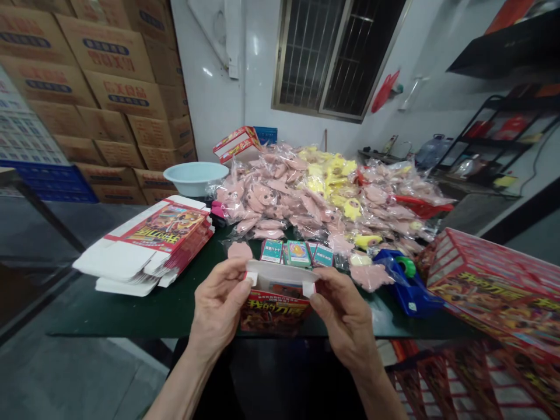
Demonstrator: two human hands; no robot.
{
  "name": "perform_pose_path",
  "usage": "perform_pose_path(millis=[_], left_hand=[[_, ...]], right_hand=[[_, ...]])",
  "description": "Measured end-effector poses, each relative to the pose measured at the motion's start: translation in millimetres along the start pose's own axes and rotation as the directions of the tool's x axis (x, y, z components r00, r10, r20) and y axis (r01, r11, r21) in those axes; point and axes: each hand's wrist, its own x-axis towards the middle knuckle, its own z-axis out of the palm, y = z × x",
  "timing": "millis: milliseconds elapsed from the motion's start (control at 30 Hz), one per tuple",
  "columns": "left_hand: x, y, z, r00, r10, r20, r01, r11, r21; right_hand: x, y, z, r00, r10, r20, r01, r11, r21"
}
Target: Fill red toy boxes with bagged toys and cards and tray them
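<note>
Between my hands stands a red printed cardboard box [276, 312], its top open and its white lid flap [282, 272] raised at the far side. My left hand [221, 300] pinches the small side flap at the left corner. At the right corner, my right hand [343, 309] grips the other side flap between thumb and fingers. Something dark shows inside the box, too shaded to make out. Just beyond it lie several small cards [298, 253] in green and teal. A pink bagged piece [240, 251] rests near my left fingertips.
A large heap of bagged pink and yellow plush pieces [301, 186] covers the table's back. Flattened boxes [170, 224] are stacked left, near a pale blue basin [195, 178]. On the right are a blue tape dispenser [405, 286] and packed red boxes [499, 286].
</note>
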Motion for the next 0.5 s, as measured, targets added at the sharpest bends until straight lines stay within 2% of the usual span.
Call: perform_pose_path(millis=[100, 233, 300, 400, 500], left_hand=[[1.8, 2.4, -1.5, 0.992, 0.042, 0.122, -0.033, 0.997, -0.072], [0.5, 2.5, -3.5, 0.98, 0.053, 0.191, -0.03, 0.992, -0.122], [-2.1, 3.6, -4.1, 0.976, 0.043, 0.216, -0.016, 0.992, -0.126], [-4.6, 8.6, -3.4, 0.974, -0.003, 0.226, 0.007, 1.0, -0.019], [-3.3, 14.7, -2.3, 0.964, -0.019, 0.264, -0.024, 0.987, 0.16]], right_hand=[[-1.8, -2.9, -4.3, 0.996, -0.085, -0.021, 0.084, 0.994, -0.063], [-5.9, -4.4, -8.5, 0.997, -0.051, 0.051, 0.053, 0.998, -0.046], [-6.9, -3.4, -7.2, 0.999, -0.037, 0.026, 0.038, 0.998, -0.057], [-6.4, -2.3, -1.1, 0.996, -0.04, -0.079, 0.029, 0.99, -0.134], [-4.3, -5.3, 4.4, 0.994, -0.034, -0.105, 0.016, 0.987, -0.161]])
